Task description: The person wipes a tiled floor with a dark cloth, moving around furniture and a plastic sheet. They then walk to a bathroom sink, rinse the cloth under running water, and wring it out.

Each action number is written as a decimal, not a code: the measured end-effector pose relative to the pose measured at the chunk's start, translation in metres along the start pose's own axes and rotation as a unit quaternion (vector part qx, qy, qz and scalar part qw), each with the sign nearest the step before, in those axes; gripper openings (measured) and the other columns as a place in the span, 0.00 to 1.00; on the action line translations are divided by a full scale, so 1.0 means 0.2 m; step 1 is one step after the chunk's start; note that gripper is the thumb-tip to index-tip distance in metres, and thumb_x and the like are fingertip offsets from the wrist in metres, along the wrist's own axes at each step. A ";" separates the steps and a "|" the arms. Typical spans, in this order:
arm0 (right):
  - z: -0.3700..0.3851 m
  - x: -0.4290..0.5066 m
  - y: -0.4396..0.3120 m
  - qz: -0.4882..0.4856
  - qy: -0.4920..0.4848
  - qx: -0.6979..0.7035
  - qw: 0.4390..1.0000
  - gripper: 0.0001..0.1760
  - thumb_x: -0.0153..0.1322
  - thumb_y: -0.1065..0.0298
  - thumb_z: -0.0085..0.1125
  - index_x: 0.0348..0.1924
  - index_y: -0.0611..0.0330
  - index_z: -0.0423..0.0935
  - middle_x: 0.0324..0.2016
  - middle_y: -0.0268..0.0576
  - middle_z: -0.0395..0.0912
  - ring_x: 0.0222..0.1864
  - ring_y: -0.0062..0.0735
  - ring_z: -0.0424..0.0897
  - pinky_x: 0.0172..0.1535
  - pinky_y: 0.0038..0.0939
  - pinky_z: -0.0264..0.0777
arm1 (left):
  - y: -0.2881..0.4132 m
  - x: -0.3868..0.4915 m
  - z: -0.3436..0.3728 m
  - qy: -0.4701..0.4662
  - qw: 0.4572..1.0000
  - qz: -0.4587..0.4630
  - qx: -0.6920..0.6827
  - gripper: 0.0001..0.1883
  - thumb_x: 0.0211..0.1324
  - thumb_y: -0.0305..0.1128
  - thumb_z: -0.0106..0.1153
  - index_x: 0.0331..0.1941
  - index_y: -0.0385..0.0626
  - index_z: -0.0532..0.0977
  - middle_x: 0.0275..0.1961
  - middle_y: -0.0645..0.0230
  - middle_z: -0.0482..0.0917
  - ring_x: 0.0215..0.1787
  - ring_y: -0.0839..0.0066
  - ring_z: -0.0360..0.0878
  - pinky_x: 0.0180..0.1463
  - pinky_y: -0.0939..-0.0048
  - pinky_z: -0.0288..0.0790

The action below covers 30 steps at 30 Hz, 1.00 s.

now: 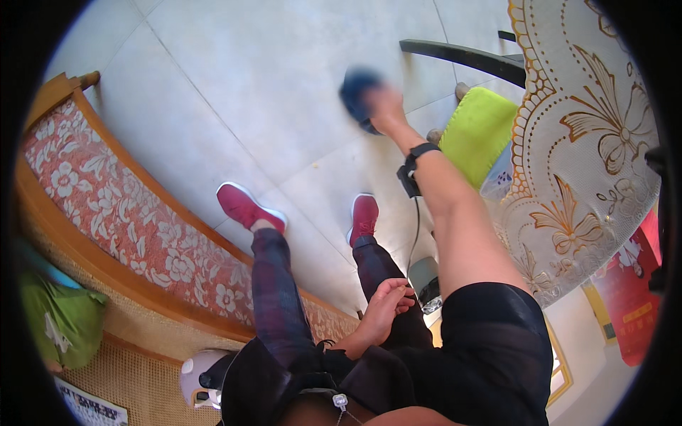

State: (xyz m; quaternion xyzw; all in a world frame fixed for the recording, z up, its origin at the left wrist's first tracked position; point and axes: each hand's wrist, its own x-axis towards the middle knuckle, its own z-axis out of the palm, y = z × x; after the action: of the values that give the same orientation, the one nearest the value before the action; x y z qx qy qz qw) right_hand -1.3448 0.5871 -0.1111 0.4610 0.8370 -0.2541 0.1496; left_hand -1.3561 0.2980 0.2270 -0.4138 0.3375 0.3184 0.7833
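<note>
My right hand is stretched forward over the tiled floor, its fingers on a dark blue, rounded item. Motion blur hides what this item is; it may be cloth or a cap. A black band with a small device sits on my right wrist, and a thin cable runs down from it. My left hand is held close to my body above my leg, with loosely curled fingers and no object visible in them. Red shoes are on my feet, which stand apart on the floor.
To the left curves a wooden bench seat with flowered fabric. A green cloth bag and a pale helmet are at lower left. On the right hangs a lace tablecloth, beside a lime-green cushion and a dark curved wooden leg.
</note>
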 end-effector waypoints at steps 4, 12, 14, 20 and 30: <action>-0.15 0.27 -0.01 -0.196 0.212 0.161 0.944 0.21 0.54 0.81 0.54 0.36 0.44 0.83 0.43 0.35 0.82 0.47 0.48 0.74 0.53 0.43 0.71 | -0.02 0.00 0.00 0.014 1.000 0.024 -0.005 0.14 0.74 0.38 0.46 0.57 0.46 0.68 0.51 0.66 0.78 0.47 0.76 0.77 0.54 0.73 0.70; 0.03 0.35 -0.82 -0.064 0.044 -0.022 0.997 0.28 0.67 0.62 0.58 0.61 0.23 0.73 0.65 0.40 0.66 0.67 0.53 0.61 0.64 0.63 0.58 | -0.07 0.06 -0.01 0.015 0.999 -0.003 -0.037 0.15 0.72 0.38 0.48 0.56 0.45 0.69 0.48 0.70 0.79 0.43 0.79 0.76 0.50 0.75 0.69; 0.14 0.14 -0.86 -0.155 0.047 0.003 0.987 0.20 0.67 0.66 0.57 0.48 0.26 0.81 0.62 0.36 0.69 0.66 0.51 0.62 0.58 0.66 0.61 | -0.07 0.06 0.01 0.035 0.984 0.115 0.134 0.15 0.72 0.38 0.48 0.56 0.46 0.70 0.47 0.71 0.78 0.43 0.81 0.76 0.50 0.76 0.68; 0.29 -0.40 -0.45 -0.188 -0.139 0.081 0.969 0.14 0.63 0.72 0.60 0.33 0.35 0.85 0.50 0.39 0.74 0.54 0.50 0.70 0.53 0.45 0.72 | -0.13 0.17 0.09 -0.005 0.995 0.095 -0.041 0.16 0.72 0.40 0.48 0.57 0.44 0.69 0.47 0.70 0.78 0.44 0.80 0.76 0.50 0.76 0.68; -0.05 -0.17 0.39 0.091 0.297 0.182 0.933 0.31 0.57 0.70 0.59 0.56 0.45 0.77 0.49 0.57 0.76 0.52 0.57 0.72 0.59 0.46 0.66 | -0.40 0.13 -0.02 -0.040 0.985 0.163 -0.050 0.15 0.73 0.35 0.48 0.57 0.43 0.68 0.49 0.64 0.80 0.45 0.77 0.78 0.52 0.74 0.71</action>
State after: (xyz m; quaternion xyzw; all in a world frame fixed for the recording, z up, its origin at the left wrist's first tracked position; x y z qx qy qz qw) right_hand -1.2608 0.6036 -0.1085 0.6089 0.7369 -0.2393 -0.1699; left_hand -1.2809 0.2644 0.2390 -0.3788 0.3526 0.4747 0.7119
